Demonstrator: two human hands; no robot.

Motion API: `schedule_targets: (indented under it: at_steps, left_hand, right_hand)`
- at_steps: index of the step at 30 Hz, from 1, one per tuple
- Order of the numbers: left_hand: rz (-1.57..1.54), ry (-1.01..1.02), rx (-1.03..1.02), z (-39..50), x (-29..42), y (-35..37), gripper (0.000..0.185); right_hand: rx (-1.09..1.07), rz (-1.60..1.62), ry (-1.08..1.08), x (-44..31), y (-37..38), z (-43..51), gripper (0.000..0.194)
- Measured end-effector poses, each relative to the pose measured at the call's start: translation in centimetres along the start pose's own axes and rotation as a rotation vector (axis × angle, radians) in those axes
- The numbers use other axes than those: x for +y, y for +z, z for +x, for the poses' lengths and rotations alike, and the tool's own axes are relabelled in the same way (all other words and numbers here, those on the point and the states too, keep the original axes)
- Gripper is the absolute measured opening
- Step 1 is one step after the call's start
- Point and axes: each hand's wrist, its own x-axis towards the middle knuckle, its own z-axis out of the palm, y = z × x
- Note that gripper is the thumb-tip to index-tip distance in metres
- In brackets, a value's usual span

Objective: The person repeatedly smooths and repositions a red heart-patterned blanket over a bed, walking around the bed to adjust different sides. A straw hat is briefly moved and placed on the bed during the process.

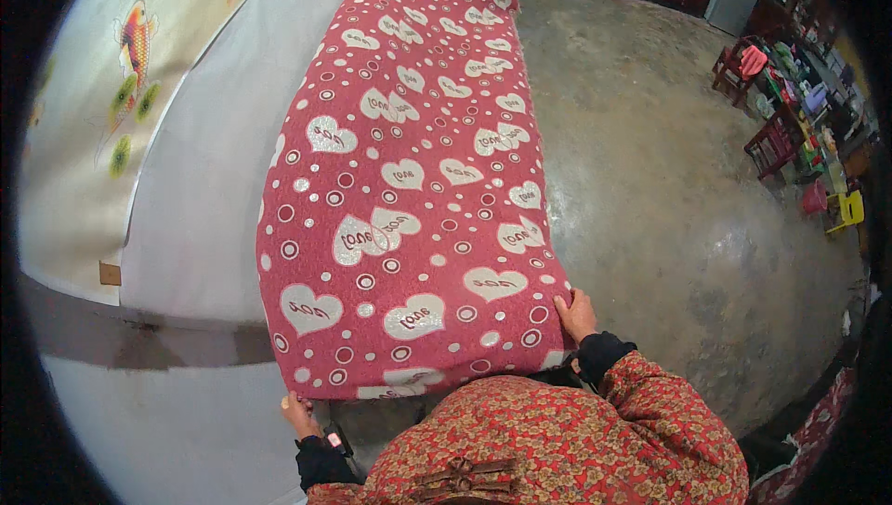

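A long red cloth cover [446,254] with white hearts and dots stretches away from me, along the wall on my left. The hearts bear writing. At its near left corner, my left hand [300,413] pinches the cloth edge. My right hand [578,315] grips the right edge near the other near corner, thumb on top and most fingers hidden beneath. What lies under the cover is mostly hidden; a dark part shows below its near edge.
A white wall [198,205] with a koi-fish picture [90,177] runs along the left. Concrete floor [641,177] lies to the right. Beyond it stand dark red stools [775,142], a yellow stool [847,211], a pink bucket [814,197] and a cluttered table. Patterned cloth [812,446] lies at lower right.
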Motion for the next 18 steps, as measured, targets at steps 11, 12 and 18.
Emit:
schedule_targets:
  at_steps: [11, 12, 18]
  left_hand:
    - [0.059, 0.048, -0.051, 4.3, -0.5, 0.8, 0.015]
    - [0.065, 0.008, -0.060, 4.3, -0.5, 0.9, 0.015]
    - [0.122, -0.133, -0.046, 1.7, 1.8, 5.1, 0.036]
  right_hand:
    - [0.109, 0.075, -0.043, 0.3, 0.1, -0.4, 0.056]
    - [0.109, 0.076, -0.025, 0.4, 0.3, -0.4, 0.056]
    - [0.175, 0.162, 0.042, 2.0, 1.1, -0.7, 0.053]
